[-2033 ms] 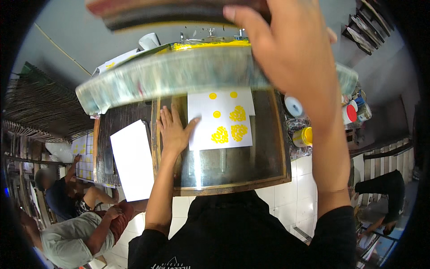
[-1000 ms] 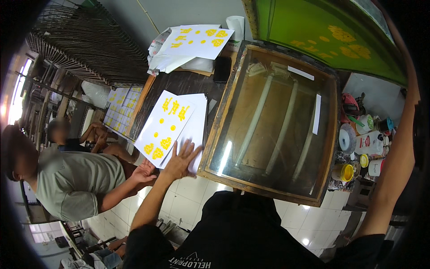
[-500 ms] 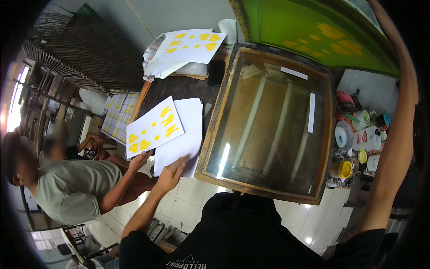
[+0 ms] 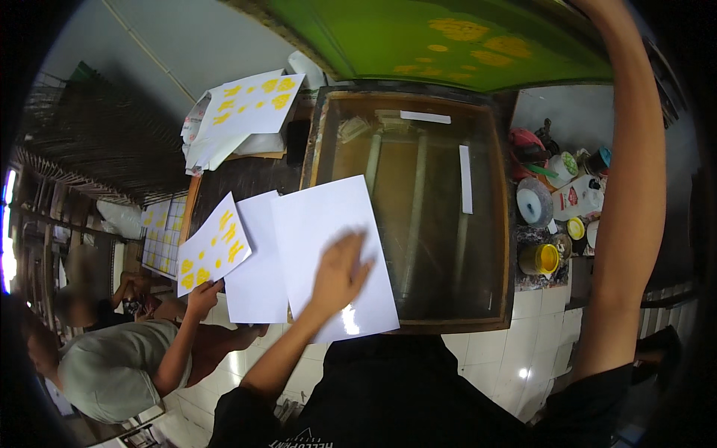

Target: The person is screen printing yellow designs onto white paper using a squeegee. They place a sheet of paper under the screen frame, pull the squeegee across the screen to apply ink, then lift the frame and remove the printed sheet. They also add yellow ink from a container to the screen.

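The left hand [image 4: 340,275] is laid palm down on a white sheet [image 4: 328,216], thumb held apart, fingers blurred. The white sheet is set partly over the glass table [image 4: 441,276] and overlaps the paper stack [image 4: 250,257] to its left. Beside that, a printed sheet [image 4: 213,254] is held by a co-worker's hand [image 4: 202,300]. Beyond the glass table, the green screen [image 4: 358,45] is tilted up; the right hand [image 4: 595,6] is mostly cut off, so its grip cannot be told.
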Demonstrator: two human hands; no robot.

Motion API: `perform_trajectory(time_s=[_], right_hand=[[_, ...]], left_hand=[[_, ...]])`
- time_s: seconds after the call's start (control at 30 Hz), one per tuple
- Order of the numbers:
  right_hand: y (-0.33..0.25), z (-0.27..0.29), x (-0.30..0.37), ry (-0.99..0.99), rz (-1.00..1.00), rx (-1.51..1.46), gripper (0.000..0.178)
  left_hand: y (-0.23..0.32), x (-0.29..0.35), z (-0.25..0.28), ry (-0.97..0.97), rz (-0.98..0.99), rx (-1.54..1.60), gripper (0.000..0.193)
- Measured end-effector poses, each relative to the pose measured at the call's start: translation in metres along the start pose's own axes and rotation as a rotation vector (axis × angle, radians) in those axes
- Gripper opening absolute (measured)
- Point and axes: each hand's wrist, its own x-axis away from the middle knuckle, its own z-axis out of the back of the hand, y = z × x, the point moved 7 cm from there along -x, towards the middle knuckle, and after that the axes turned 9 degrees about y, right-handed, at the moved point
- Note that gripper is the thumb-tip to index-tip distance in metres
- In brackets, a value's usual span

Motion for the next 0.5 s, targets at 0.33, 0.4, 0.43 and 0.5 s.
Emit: perform_trajectory(time_s=[0.33, 0.4, 0.43, 0.5], right_hand=[[0.015, -0.001, -0.014, -0.014, 0.096, -0.039, 0.043], [0.020, -0.004, -0.017, -0.069, 0.094, -0.052, 0.041], [0.022, -0.006, -0.019, -0.095, 0.093, -0.048, 0.040], [0.024, -0.010, -0.021, -0.111, 0.109, -0.014, 0.038]], left_hand=[[0.019, -0.185, -0.143, -0.357, -0.099, -0.369, 0.086], [0.031, -0.207, -0.163, -0.380, -0.091, -0.385, 0.086], [0.035, -0.215, -0.170, -0.410, -0.096, -0.398, 0.087], [0.040, -0.227, -0.180, -0.423, -0.091, -0.409, 0.087]])
